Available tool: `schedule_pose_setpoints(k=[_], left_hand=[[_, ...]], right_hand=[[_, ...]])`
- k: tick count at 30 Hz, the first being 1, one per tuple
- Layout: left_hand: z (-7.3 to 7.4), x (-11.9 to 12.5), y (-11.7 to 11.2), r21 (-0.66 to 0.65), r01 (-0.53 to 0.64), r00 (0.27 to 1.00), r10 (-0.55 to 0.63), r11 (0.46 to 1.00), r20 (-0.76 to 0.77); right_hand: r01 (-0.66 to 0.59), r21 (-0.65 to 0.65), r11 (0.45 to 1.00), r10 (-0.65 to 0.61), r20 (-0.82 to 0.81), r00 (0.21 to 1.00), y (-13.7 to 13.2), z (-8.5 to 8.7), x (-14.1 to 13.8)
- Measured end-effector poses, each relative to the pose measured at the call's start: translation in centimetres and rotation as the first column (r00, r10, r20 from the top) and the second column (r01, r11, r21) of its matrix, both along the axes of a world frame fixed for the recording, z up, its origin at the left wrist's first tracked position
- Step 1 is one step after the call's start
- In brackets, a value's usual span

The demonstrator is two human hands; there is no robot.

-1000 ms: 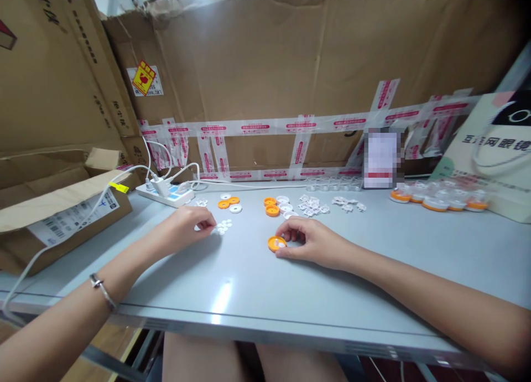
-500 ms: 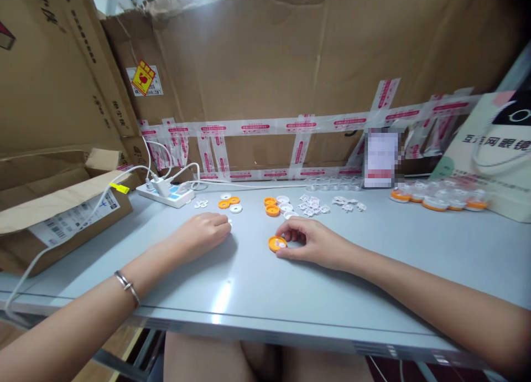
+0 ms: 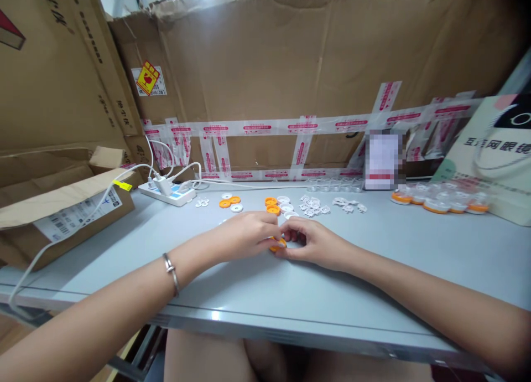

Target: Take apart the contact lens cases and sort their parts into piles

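An orange round plastic case lies on the table between my two hands, mostly covered by fingers. My right hand grips its right edge between thumb and fingers. Over its top is my left hand, fingers pinched together and pointing down into the case; whatever they hold is hidden. Just beyond my hands sit orange rings and white rings. A pile of small white plastic pieces lies to their right. More orange rings and white discs rest beyond my left hand.
On the left are an open cardboard box and a white power strip with cables. Stacked clear-topped orange and white cases stand at right beside a paper bag. A phone-like panel leans against a large carton.
My left hand has moved right, from the small white pieces to above the orange case. My right hand has stayed at the case's edge. The view has shifted slightly.
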State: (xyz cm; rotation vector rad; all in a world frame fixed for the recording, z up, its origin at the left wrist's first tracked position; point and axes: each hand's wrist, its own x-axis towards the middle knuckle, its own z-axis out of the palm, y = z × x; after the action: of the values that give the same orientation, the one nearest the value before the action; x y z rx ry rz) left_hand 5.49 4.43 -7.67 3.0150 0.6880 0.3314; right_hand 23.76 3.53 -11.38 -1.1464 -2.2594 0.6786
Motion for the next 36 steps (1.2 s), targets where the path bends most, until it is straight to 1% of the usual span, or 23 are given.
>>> schedule_pose_setpoints(k=[3, 8, 10, 14, 18, 20, 22, 24, 28, 30, 32, 34, 36], left_hand=[[0.1, 1.1, 0.6, -0.022, 0.06, 0.998, -0.06, 0.998, -0.018], [0.7, 1.3, 1.0, -0.135, 0.028, 0.995, -0.04, 0.99, -0.09], [0.8, 1.4, 1.1, -0.148, 0.015, 0.995, -0.028, 0.989, -0.091], [0.3, 1.3, 1.3, -0.081, 0.053, 0.994, -0.061, 0.995, -0.091], [-0.4, 0.9, 1.7, -0.01, 0.123, 0.99, -0.123, 0.992, -0.069], [-0.6, 0.7, 1.7, 0.029, 0.136, 0.989, -0.134, 0.99, -0.065], [-0.9, 0.8, 1.7, 0.08, 0.124, 0.991, -0.119, 0.989, -0.067], [-1.1, 0.9, 1.6, 0.119, 0.088, 0.995, -0.083, 0.989, -0.054], [-1.4, 1.0, 1.5, 0.086, 0.043, 0.999, -0.045, 0.995, 0.02], [-0.9, 0.7, 1.6, 0.075, 0.046, 0.995, -0.052, 0.996, 0.083], [0.2, -0.1, 1.8, 0.099, 0.033, 0.986, -0.049, 0.995, 0.162], [1.5, -1.4, 2.1, 0.155, -0.007, 0.974, -0.028, 0.988, 0.223], [2.5, -3.0, 2.5, 0.231, -0.072, 0.975, 0.02, 0.97, 0.219]], right_hand=[[-0.02, 0.007, 1.0, 0.02, -0.003, 1.0, 0.1, 0.0, 0.0], [-0.016, -0.026, 1.0, 0.016, -0.019, 1.0, 0.3, -0.1, 0.0], [0.001, -0.044, 0.999, -0.003, -0.029, 1.0, 0.3, -0.1, 0.1], [0.018, -0.086, 0.996, -0.023, -0.049, 0.999, 0.3, -0.1, 0.1], [0.007, -0.101, 0.995, -0.013, -0.058, 0.998, 0.3, -0.1, 0.2], [-0.006, -0.104, 0.995, 0.0, -0.058, 0.998, 0.3, -0.1, 0.2], [-0.014, -0.101, 0.995, 0.008, -0.055, 0.998, 0.3, -0.1, 0.2], [-0.016, -0.096, 0.995, 0.011, -0.051, 0.999, 0.3, -0.1, 0.1], [-0.016, -0.101, 0.995, 0.011, -0.051, 0.999, 0.3, -0.1, 0.0], [-0.007, -0.109, 0.994, 0.0, -0.061, 0.998, 0.3, -0.1, 0.0], [0.003, -0.105, 0.995, -0.01, -0.066, 0.998, 0.3, -0.2, 0.1], [0.008, -0.095, 0.995, -0.014, -0.061, 0.998, 0.3, -0.2, 0.1], [0.017, -0.093, 0.995, -0.021, -0.046, 0.999, 0.2, -0.3, 0.1]])
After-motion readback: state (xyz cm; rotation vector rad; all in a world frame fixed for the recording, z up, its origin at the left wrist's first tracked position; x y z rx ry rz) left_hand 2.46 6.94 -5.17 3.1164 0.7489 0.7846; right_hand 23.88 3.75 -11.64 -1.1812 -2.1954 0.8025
